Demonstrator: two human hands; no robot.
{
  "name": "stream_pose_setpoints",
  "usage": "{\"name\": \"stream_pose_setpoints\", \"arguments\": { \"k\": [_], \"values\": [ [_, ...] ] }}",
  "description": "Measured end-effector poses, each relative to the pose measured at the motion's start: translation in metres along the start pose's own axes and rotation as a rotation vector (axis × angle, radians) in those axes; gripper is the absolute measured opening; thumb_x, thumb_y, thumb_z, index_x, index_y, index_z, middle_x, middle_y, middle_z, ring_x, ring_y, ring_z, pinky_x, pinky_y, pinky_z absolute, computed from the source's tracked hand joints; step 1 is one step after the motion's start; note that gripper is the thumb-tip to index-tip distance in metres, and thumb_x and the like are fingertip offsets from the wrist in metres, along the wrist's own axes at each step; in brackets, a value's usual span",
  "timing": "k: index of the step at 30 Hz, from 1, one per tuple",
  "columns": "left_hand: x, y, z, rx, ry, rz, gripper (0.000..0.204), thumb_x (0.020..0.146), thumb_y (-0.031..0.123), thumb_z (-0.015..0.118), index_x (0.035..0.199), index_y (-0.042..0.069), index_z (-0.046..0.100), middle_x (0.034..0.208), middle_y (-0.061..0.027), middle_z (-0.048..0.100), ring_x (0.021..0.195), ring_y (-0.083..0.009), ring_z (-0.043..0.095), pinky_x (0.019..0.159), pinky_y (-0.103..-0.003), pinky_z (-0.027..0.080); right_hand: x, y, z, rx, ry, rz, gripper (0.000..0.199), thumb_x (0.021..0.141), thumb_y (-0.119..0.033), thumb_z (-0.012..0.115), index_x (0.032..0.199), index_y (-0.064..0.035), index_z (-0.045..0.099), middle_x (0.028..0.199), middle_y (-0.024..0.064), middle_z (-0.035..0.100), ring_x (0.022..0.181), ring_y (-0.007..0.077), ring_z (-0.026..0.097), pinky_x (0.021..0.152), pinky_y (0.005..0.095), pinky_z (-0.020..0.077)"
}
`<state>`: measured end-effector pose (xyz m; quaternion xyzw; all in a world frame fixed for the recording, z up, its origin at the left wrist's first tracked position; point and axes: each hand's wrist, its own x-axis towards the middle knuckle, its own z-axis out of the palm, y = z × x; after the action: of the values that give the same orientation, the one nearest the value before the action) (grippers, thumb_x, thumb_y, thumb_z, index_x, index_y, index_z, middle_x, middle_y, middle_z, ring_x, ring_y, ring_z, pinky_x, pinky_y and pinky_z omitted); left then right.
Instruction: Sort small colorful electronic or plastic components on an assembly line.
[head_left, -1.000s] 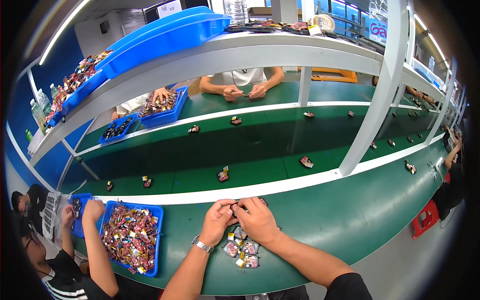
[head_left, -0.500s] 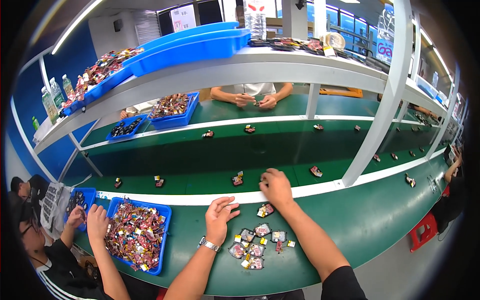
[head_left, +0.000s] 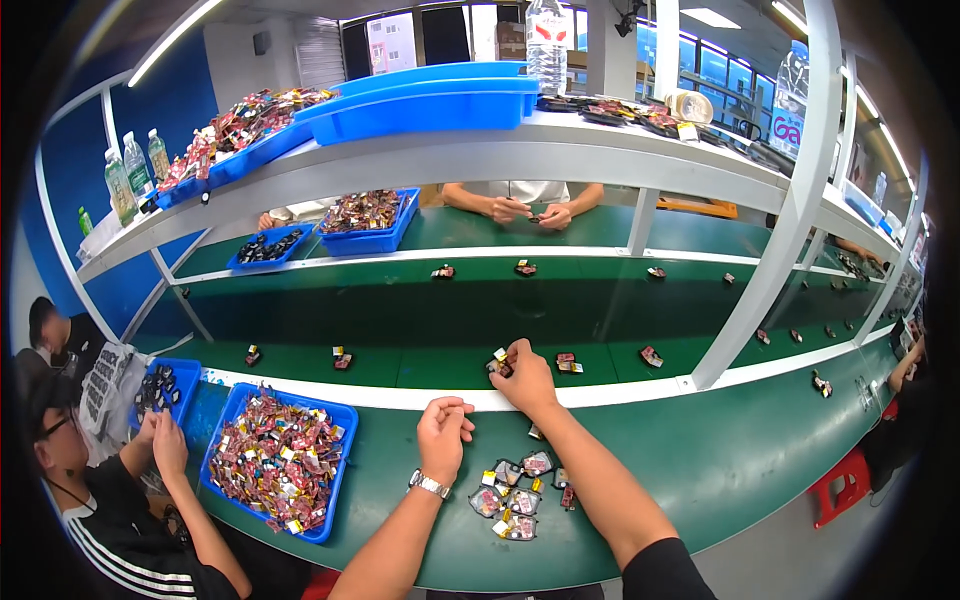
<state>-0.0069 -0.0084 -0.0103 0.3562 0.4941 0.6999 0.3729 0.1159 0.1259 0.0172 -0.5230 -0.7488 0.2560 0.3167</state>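
On the green belt just beyond the white rail, my right hand (head_left: 524,384) has its fingers closed on a small circuit board piece (head_left: 498,358) with a yellow and white tag. The fingers partly cover it. My left hand (head_left: 442,436), with a metal watch at the wrist, hovers over the near worktop, loosely curled, and nothing shows in it. Below and between my forearms lies a cluster of similar pieces in dark frames (head_left: 512,492). Another circuit board piece (head_left: 568,363) sits on the belt right of my right hand.
A blue tray (head_left: 350,440) heaped with red boards stands at left, beside a co-worker's hands (head_left: 165,440). More pieces are spaced along the belt (head_left: 430,375). A metal shelf (head_left: 480,155) with an upright post (head_left: 775,230) spans overhead. Another person's hands work across the belt.
My right hand has shifted left along the belt, leaving one piece lying there and closing on its neighbour. My left hand has curled slightly. The whole view has shifted a little.
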Motion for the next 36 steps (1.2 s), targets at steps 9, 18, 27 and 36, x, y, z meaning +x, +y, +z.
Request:
{"name": "stream_pose_setpoints", "arguments": {
  "k": [9,18,27,36],
  "values": [
    [-0.005,0.033,-0.006,-0.196,-0.580,-0.494,0.036,0.102,0.022,0.046,0.130,0.000,0.053,0.107,-0.0114,0.064,0.082,-0.0180,0.065,0.069,-0.027,0.053,-0.080,-0.027,-0.094,0.022,-0.456,-0.650,0.046,0.075,-0.004,0.070,0.118,-0.0076,0.057,0.114,0.0102,0.058,0.108,0.0304,0.055,0.094,0.0385,0.0472],
    [-0.012,0.024,0.008,-0.210,-0.526,-0.383,0.041,0.098,0.010,0.052,0.137,0.001,0.042,0.120,-0.0124,0.060,0.108,-0.0201,0.062,0.094,-0.037,0.055,-0.110,-0.017,-0.050,0.158,0.026,-0.405,0.022,0.079,-0.008,0.071,0.100,-0.0045,0.064,0.100,0.0107,0.060,0.089,0.0281,0.061,0.076,0.0370,0.0509],
    [-0.012,0.014,0.007,-0.216,-0.510,-0.366,0.027,0.098,0.002,0.048,0.125,0.000,0.046,0.120,-0.0134,0.060,0.109,-0.0208,0.062,0.093,-0.035,0.056,-0.108,-0.006,-0.058,0.021,0.016,-0.517,0.029,0.076,-0.007,0.071,0.104,-0.0074,0.067,0.102,0.0048,0.060,0.090,0.0243,0.061,0.076,0.0364,0.0521],
    [-0.014,0.013,0.008,-0.211,-0.490,-0.346,0.029,0.098,-0.001,0.045,0.128,-0.002,0.044,0.123,-0.0157,0.058,0.112,-0.0218,0.060,0.095,-0.035,0.055,-0.101,-0.006,-0.058,-0.170,0.098,-0.800,0.024,0.071,-0.006,0.068,0.095,-0.0083,0.068,0.101,0.0035,0.061,0.089,0.0204,0.060,0.073,0.0338,0.0519]
  ]
}}
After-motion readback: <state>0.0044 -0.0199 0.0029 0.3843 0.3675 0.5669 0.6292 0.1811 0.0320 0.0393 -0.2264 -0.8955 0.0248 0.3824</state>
